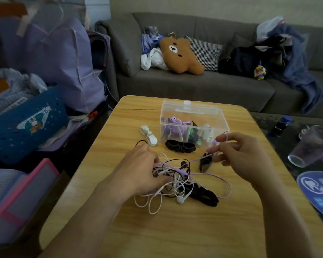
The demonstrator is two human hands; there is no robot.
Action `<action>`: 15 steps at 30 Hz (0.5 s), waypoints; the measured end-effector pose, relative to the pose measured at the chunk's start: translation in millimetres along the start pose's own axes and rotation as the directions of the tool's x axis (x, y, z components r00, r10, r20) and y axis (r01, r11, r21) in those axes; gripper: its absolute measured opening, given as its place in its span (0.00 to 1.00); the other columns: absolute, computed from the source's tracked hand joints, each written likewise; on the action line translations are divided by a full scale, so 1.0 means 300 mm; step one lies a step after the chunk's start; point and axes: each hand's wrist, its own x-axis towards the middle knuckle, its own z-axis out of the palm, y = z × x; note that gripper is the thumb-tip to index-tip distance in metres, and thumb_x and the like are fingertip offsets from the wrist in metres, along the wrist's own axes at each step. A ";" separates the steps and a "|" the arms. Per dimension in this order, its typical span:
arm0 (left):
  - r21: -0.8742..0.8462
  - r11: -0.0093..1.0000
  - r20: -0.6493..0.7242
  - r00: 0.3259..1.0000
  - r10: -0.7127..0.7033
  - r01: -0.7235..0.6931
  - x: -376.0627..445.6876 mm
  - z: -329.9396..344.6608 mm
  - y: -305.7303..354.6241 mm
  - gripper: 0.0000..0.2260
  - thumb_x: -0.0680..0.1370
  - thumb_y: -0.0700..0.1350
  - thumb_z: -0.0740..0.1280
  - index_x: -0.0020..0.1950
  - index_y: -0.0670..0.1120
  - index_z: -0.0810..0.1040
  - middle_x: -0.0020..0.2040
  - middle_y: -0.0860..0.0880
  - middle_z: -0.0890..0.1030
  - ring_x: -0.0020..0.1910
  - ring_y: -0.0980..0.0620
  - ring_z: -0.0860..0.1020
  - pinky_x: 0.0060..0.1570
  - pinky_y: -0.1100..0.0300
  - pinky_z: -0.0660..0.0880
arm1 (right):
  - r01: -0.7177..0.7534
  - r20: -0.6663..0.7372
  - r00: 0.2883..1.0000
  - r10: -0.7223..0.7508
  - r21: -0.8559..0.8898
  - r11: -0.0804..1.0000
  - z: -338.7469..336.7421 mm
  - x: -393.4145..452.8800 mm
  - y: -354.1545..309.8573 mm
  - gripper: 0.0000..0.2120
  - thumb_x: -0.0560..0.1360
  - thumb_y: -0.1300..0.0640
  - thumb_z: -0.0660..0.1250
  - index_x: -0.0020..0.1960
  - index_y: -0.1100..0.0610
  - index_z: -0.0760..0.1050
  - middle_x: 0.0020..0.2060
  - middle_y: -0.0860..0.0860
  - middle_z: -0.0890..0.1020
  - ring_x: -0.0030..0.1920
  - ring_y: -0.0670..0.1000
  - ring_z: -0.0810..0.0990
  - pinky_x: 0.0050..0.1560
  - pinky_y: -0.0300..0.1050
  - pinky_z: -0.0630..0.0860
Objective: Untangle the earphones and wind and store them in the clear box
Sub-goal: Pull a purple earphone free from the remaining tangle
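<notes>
While the left hand (140, 170) is pressing down on the tangled earphones (177, 181) lying on the counter (175, 229), its fingers curling into the cords, the right hand (239, 155) is pinching a lilac cord (203, 158) and drawing it taut toward the clear box (192, 123). That strand is running up and to the right out of the knot, so the pull is probably best kept slow and along this line, with the pile pinned so loops are slipping free rather than tightening.
</notes>
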 end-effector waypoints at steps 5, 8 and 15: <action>-0.096 0.994 -0.047 0.998 0.043 -0.047 0.005 -0.020 -0.023 0.22 0.70 0.69 0.69 0.53 0.55 0.81 0.47 0.56 0.73 0.50 0.57 0.72 0.45 0.61 0.69 | -0.058 -0.072 0.996 0.056 -0.023 0.998 -0.035 0.002 0.015 0.01 0.80 0.57 0.67 0.50 0.54 0.77 0.32 0.48 0.86 0.32 0.48 0.85 0.34 0.43 0.80; -0.288 0.952 -0.113 0.991 0.069 -0.099 0.002 -0.043 -0.038 0.09 0.73 0.61 0.72 0.45 0.58 0.84 0.42 0.58 0.77 0.41 0.60 0.74 0.39 0.64 0.68 | -0.074 -0.107 0.991 0.077 0.026 0.997 -0.049 0.000 0.016 0.02 0.79 0.58 0.69 0.50 0.56 0.78 0.32 0.52 0.86 0.32 0.50 0.85 0.34 0.44 0.81; -0.575 0.775 -0.417 0.909 -0.001 -0.263 -0.003 -0.063 -0.036 0.06 0.78 0.50 0.69 0.45 0.53 0.85 0.42 0.55 0.83 0.45 0.53 0.80 0.43 0.59 0.73 | -0.128 -0.094 0.989 0.116 -0.128 0.984 -0.047 0.007 0.022 0.07 0.77 0.53 0.72 0.46 0.57 0.80 0.31 0.51 0.85 0.34 0.50 0.84 0.36 0.45 0.81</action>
